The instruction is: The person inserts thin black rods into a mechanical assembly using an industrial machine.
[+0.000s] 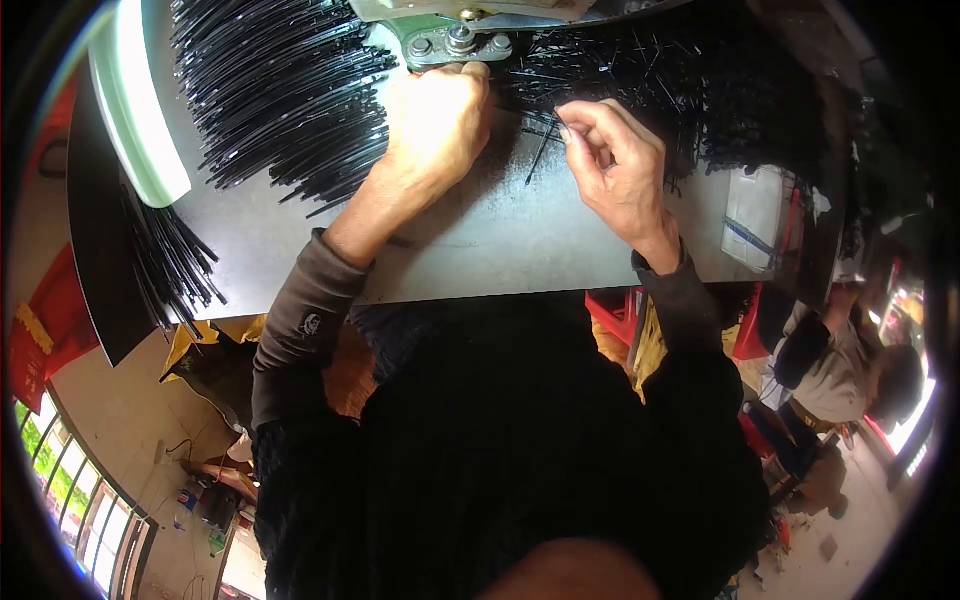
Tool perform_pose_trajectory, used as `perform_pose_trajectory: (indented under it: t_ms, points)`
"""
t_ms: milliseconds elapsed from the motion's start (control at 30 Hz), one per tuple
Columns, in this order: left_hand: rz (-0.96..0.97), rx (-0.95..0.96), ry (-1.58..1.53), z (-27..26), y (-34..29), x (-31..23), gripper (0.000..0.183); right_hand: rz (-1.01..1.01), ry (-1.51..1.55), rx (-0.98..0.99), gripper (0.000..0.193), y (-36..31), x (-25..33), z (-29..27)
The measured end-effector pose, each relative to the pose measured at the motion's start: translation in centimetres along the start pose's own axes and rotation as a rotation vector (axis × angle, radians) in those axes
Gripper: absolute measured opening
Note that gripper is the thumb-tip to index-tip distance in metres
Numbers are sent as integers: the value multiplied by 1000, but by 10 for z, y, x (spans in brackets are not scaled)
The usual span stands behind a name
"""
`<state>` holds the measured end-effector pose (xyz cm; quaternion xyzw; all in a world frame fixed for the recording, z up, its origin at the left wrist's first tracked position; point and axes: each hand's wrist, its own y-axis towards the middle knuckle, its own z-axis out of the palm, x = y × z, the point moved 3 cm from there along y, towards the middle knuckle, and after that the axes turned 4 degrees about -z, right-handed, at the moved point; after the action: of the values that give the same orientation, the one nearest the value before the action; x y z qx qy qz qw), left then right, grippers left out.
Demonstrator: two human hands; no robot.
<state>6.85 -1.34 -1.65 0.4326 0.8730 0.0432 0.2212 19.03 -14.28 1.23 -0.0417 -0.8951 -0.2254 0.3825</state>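
My left hand (435, 120) is closed, its fingertips tucked under the bolted metal block of a green machine (460, 45). Whatever those fingers hold is hidden. To the right, my right hand (620, 165) pinches a thin black rod (543, 150) between thumb and fingertips; the rod slants down to the left over the grey metal tabletop (480, 240). Left of my left hand lies a wide, roughly lined-up pile of long black rods (280, 90). Beyond my right hand, a loose tangle of small black pieces (620, 70) covers the table.
A bright white lamp (140, 110) glares at the left, with another bundle of black rods (175, 260) beside it at the table's edge. A white box with a blue band (752, 215) stands at the right. Another person (840, 365) is further off on that side.
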Motion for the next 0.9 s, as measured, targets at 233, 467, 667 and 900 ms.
perform_pose_trajectory:
  t_ms: [233,467,667,900]
  points:
    - [13,110,38,-23,-16,0,8,-28,-291,57,17,-16,-14,-7]
    - [-166,163,-239,-50,-44,3,6,-21,-334,26,16,-14,-8,-11]
    - [-318,139,-433,-48,-75,-3,9,167,209,190,21,-39,21,17]
    - [-596,189,-937,-31,-101,-26,13,696,858,71,23,-43,29,47]
